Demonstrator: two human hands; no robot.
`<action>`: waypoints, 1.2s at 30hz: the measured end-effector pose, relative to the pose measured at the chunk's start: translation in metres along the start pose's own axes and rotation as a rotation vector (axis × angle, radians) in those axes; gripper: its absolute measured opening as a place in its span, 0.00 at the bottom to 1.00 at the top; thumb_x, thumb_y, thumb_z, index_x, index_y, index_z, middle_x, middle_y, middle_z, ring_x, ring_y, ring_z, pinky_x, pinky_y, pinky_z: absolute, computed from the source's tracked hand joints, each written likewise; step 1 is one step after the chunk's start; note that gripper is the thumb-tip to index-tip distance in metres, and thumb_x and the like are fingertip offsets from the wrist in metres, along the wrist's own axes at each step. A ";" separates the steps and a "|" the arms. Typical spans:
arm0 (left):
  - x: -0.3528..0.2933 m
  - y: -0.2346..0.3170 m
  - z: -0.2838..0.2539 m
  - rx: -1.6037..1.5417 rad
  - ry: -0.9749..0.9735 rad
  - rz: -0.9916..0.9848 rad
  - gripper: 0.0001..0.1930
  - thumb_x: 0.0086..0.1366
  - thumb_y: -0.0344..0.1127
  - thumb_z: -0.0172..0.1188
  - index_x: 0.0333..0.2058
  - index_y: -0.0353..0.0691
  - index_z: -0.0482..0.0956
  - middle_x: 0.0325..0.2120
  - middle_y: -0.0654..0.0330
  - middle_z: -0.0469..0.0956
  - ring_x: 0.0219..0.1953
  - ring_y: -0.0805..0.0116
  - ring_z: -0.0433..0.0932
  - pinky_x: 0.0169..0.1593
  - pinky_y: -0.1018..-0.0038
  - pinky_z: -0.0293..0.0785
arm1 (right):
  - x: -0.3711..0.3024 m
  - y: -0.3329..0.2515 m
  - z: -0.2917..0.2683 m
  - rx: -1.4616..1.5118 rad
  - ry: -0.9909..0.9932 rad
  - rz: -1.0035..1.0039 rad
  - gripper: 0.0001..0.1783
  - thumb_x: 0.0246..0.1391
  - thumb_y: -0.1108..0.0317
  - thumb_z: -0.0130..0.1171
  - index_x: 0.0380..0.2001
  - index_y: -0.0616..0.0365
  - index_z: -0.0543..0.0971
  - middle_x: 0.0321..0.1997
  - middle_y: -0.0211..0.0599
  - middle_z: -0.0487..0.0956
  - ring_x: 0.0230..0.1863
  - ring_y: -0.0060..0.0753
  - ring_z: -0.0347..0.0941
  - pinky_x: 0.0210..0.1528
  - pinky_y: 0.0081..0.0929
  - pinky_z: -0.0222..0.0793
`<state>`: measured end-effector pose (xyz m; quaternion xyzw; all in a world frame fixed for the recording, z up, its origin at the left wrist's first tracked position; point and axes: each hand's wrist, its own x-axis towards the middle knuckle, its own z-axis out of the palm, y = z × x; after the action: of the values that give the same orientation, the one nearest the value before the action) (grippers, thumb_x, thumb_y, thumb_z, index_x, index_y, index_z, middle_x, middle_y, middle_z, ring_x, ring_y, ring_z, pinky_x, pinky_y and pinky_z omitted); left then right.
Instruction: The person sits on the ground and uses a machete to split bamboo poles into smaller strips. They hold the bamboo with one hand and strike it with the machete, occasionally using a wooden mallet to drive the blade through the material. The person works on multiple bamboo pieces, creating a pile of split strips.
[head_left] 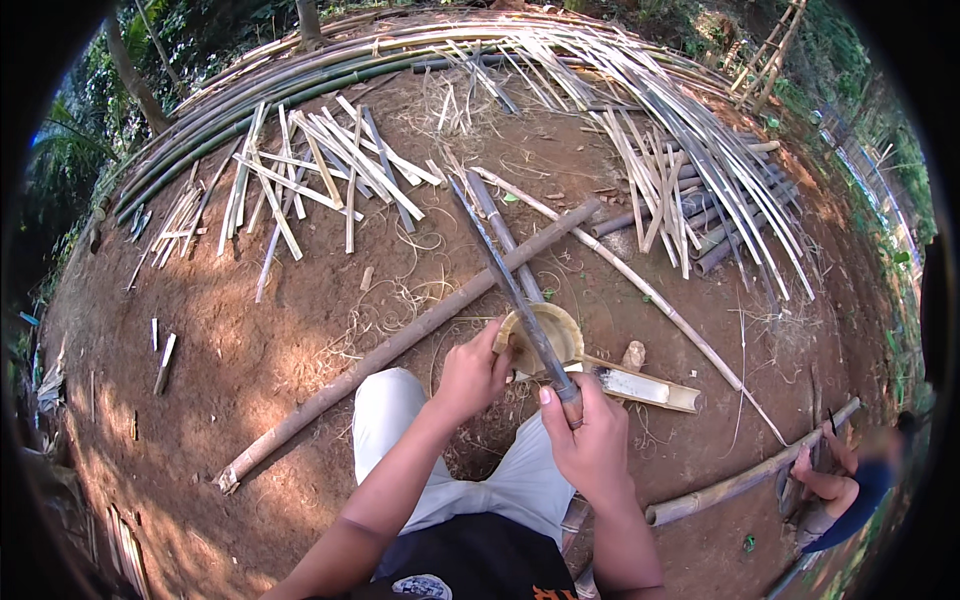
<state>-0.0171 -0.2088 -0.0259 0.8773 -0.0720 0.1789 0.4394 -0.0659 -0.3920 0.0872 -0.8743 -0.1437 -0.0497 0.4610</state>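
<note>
"What do the hands have, from your end?"

"Through the head camera I see the right hand (588, 440) wrapped firmly round the handle of a long knife (521, 300), its dark blade slanting away toward the far edge of the ground (230, 330). The left hand (475, 372) grips the left side of a bamboo cup (565, 335); some of its fingers are hidden from me."

"Where is the cup?"

"Just ahead of the gap between the knees, well in from the ground's edges. A brown bamboo pole (400, 350) lies beyond it at a slant, and a split bamboo piece (645, 388) lies just to its right, pale inside facing up. I can't tell whether the cup is held clear or rests on something."

"Which step would you call this?"

"My judgement: shaping the cup with the blade. The blade crosses over its opening, though I can't make out whether it touches the rim."

"And the next move?"

"I'd say it calls for a steady left grip with the fingertips out of the blade's line, and a short, controlled stroke from the right. A slip there would run close to the left hand."
</note>
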 end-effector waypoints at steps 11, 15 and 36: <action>-0.003 0.000 0.000 -0.019 -0.020 -0.021 0.23 0.65 0.32 0.60 0.58 0.39 0.70 0.36 0.40 0.82 0.37 0.37 0.81 0.40 0.48 0.79 | 0.000 0.000 -0.002 -0.019 -0.032 -0.010 0.17 0.61 0.61 0.66 0.41 0.66 0.77 0.24 0.48 0.79 0.23 0.49 0.77 0.29 0.40 0.72; -0.006 -0.001 0.001 -0.008 -0.019 -0.036 0.23 0.65 0.31 0.60 0.58 0.39 0.69 0.36 0.40 0.82 0.37 0.37 0.81 0.40 0.48 0.79 | 0.000 -0.006 -0.004 -0.025 -0.054 0.029 0.17 0.62 0.60 0.65 0.41 0.65 0.77 0.24 0.49 0.79 0.24 0.51 0.78 0.30 0.41 0.72; -0.013 0.014 0.000 0.017 -0.005 -0.059 0.24 0.62 0.30 0.61 0.58 0.44 0.70 0.38 0.44 0.83 0.36 0.40 0.83 0.39 0.50 0.80 | -0.008 -0.013 0.002 -0.066 -0.011 0.119 0.16 0.61 0.61 0.64 0.32 0.64 0.75 0.15 0.44 0.72 0.17 0.46 0.72 0.26 0.40 0.68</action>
<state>-0.0329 -0.2180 -0.0205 0.8831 -0.0459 0.1645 0.4370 -0.0774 -0.3851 0.0952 -0.8963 -0.0923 -0.0220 0.4332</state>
